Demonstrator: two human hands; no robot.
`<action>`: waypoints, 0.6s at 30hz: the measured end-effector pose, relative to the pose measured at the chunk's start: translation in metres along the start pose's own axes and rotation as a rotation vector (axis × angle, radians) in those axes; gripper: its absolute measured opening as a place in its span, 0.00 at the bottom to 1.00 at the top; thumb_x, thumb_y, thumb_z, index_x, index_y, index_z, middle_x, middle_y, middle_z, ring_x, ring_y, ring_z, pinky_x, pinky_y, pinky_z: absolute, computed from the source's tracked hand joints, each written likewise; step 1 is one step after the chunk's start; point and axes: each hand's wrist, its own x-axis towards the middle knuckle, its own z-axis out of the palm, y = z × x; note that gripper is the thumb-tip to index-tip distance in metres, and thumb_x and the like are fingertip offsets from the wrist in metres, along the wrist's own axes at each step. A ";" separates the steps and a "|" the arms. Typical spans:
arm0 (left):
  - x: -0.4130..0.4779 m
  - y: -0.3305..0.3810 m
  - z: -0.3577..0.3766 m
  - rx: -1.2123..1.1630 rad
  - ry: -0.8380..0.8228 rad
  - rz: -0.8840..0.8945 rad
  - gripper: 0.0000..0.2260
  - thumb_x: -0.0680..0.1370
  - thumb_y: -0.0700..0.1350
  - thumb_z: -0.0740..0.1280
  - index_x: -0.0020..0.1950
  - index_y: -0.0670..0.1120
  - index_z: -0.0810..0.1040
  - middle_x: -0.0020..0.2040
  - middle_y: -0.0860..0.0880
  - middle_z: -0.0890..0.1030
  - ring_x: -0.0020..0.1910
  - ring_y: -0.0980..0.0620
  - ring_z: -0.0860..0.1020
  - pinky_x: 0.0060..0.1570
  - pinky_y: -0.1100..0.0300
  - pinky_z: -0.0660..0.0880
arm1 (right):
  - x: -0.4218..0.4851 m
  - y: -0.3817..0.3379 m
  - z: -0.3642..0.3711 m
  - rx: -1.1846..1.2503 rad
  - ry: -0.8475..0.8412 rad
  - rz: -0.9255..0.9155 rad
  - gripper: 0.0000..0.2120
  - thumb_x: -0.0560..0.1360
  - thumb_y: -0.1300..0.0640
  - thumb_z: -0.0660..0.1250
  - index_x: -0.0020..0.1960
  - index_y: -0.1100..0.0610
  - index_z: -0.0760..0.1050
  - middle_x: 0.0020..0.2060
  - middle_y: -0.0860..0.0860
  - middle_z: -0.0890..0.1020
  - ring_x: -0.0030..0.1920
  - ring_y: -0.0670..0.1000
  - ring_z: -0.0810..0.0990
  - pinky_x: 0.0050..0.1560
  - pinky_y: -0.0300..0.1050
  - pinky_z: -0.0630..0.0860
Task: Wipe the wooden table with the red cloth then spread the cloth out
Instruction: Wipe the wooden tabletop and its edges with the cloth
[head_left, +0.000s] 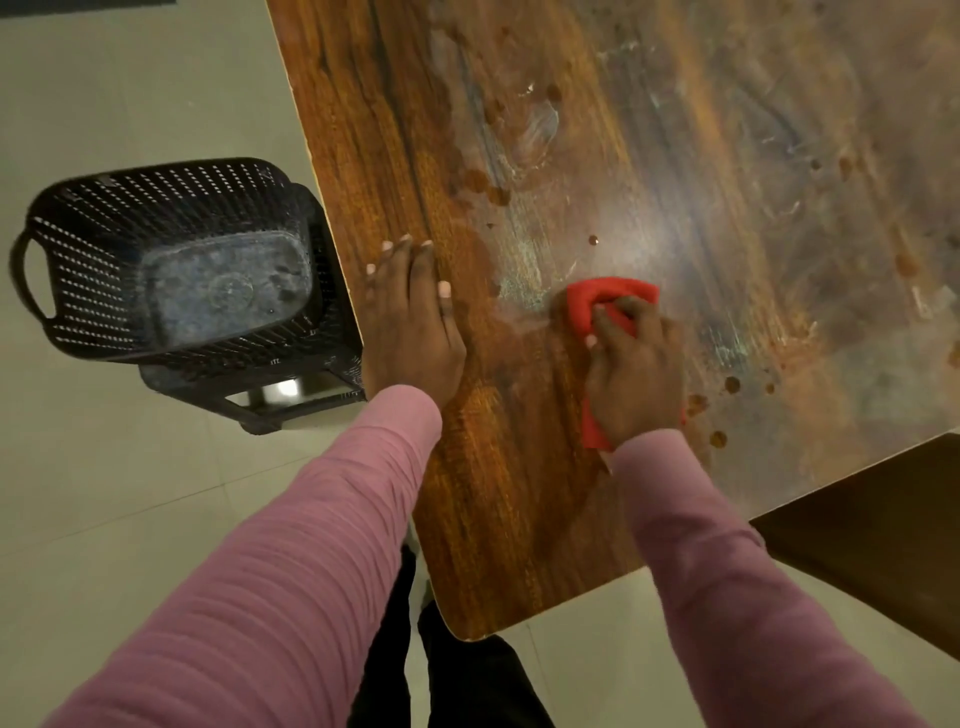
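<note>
Your right hand (636, 374) has its fingers curled over the bunched red cloth (597, 299), pressing it onto the wooden table (519, 493) near its front corner. Your left hand (410, 322) lies flat, fingers straight, at the table's left edge. Smears and dark drops, possibly liquid, mark the surface beyond. A black perforated basket (104, 218) stands on the floor beside the table.

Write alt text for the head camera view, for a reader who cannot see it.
A person's right hand grips a bunched red cloth on a smeared, spotted wooden table, while the left hand rests flat near the table's left edge. Both arms wear pink sleeves. A black perforated basket stands on the tiled floor left of the table.
</note>
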 end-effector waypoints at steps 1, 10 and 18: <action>0.000 0.000 0.000 0.006 0.003 0.006 0.20 0.82 0.46 0.50 0.73 0.42 0.65 0.74 0.43 0.64 0.76 0.44 0.57 0.75 0.52 0.45 | 0.011 0.003 -0.002 0.007 0.002 0.080 0.14 0.75 0.61 0.63 0.59 0.58 0.79 0.63 0.57 0.75 0.58 0.65 0.70 0.60 0.56 0.69; 0.001 0.001 -0.002 0.002 -0.015 0.021 0.21 0.81 0.45 0.51 0.73 0.40 0.65 0.74 0.41 0.65 0.75 0.43 0.58 0.75 0.50 0.46 | -0.037 -0.061 0.014 0.089 -0.074 -0.241 0.15 0.76 0.56 0.61 0.58 0.56 0.80 0.59 0.55 0.78 0.55 0.61 0.74 0.55 0.56 0.74; 0.001 0.001 -0.001 -0.028 -0.012 0.018 0.20 0.81 0.45 0.51 0.72 0.40 0.66 0.73 0.41 0.66 0.74 0.42 0.60 0.75 0.51 0.48 | 0.034 -0.030 0.005 0.059 0.009 0.211 0.14 0.75 0.60 0.63 0.58 0.56 0.80 0.63 0.56 0.74 0.61 0.64 0.68 0.63 0.59 0.67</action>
